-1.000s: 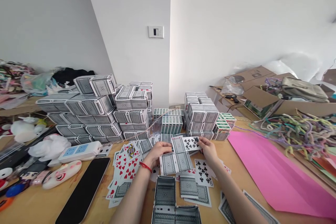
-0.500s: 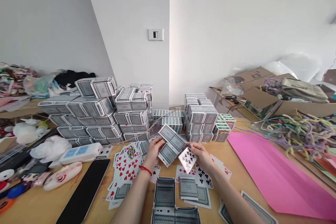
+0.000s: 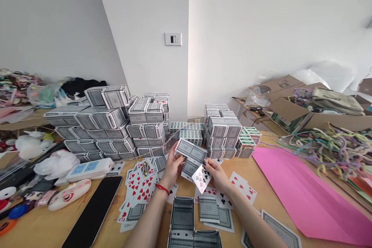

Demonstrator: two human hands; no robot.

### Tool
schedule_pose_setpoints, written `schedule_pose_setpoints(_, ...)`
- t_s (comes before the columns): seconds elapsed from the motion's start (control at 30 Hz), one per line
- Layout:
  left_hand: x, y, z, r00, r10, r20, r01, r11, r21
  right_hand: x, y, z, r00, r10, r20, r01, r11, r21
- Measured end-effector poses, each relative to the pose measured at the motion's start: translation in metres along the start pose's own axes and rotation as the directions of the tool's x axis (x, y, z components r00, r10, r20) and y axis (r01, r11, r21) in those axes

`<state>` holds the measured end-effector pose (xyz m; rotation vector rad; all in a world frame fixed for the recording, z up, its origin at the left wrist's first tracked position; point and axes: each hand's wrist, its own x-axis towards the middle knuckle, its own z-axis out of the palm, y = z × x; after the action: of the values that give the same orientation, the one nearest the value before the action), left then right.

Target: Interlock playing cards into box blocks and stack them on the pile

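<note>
Over the middle of the table, my left hand [image 3: 173, 166] grips a folded playing-card piece [image 3: 190, 151] with grey patterned backs outward. My right hand [image 3: 215, 174] pinches a clubs playing card [image 3: 201, 178], tilted face toward me, at the right edge of that piece. The card overlaps the piece's lower right; whether they are joined I cannot tell. Below my hands stands an open box shape made of cards [image 3: 182, 217]. Beside it lie a small stack of folded cards [image 3: 208, 208] and loose face-up cards. A spread of heart cards [image 3: 141, 182] lies left of my left wrist.
Stacked card blocks [image 3: 99, 120] rise at the back left, with another stack [image 3: 223, 128] at the back right. A black phone [image 3: 93, 213] and a white power strip [image 3: 90, 168] lie left. Pink paper [image 3: 308, 197] and pipe cleaners [image 3: 334, 147] cover the right.
The folded piece has turned in my left hand and tilted. My right hand has moved slightly left, bringing the clubs card against the piece.
</note>
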<state>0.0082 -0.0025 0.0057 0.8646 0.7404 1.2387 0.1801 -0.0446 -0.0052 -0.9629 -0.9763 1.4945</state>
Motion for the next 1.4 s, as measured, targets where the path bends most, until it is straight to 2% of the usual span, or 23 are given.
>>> schedule_pose_setpoints(0.13,-0.008,-0.001,0.000,0.990,-0.009,0.144,0.017,0.998,-0.058,0.001,0.000,0.001,0.998,0.048,-0.034,-0.045,0.996,0.077)
schedule_pose_setpoints(0.23,-0.011,-0.002,-0.002,0.986,-0.043,0.160,0.050,0.998,-0.041,0.001,0.000,0.001,0.992,0.083,-0.091,-0.072,0.991,0.116)
schedule_pose_setpoints(0.4,-0.005,-0.003,-0.005,0.999,-0.048,-0.006,0.049,0.997,0.063,0.003,-0.001,-0.001,0.978,0.083,-0.192,-0.053,0.986,0.156)
schedule_pose_setpoints(0.53,-0.001,-0.003,-0.008,0.992,0.015,-0.129,-0.013,1.000,0.018,0.002,-0.005,-0.008,0.972,0.054,-0.230,-0.010,0.983,0.185)
schedule_pose_setpoints(0.7,0.003,-0.002,-0.015,0.979,0.030,-0.202,-0.066,0.982,-0.176,-0.003,-0.011,-0.010,0.986,0.028,-0.164,0.004,0.981,0.195)
schedule_pose_setpoints(0.83,0.007,-0.001,-0.017,0.964,0.001,-0.267,-0.080,0.956,-0.283,-0.004,-0.009,-0.005,0.997,-0.005,-0.079,0.014,0.994,0.108)
schedule_pose_setpoints(1.0,0.008,0.000,-0.016,0.965,-0.053,-0.257,-0.038,0.941,-0.337,-0.001,0.003,-0.002,1.000,0.000,0.015,0.000,1.000,0.010)
schedule_pose_setpoints(1.17,0.003,0.000,-0.015,0.975,-0.102,-0.197,0.063,0.979,-0.196,0.000,0.007,-0.001,0.998,-0.053,0.045,0.053,0.999,-0.001)
schedule_pose_setpoints(1.4,0.005,-0.004,-0.013,0.998,-0.052,-0.041,0.058,0.986,0.155,-0.003,-0.002,-0.002,0.994,-0.082,-0.078,0.095,0.981,0.169)
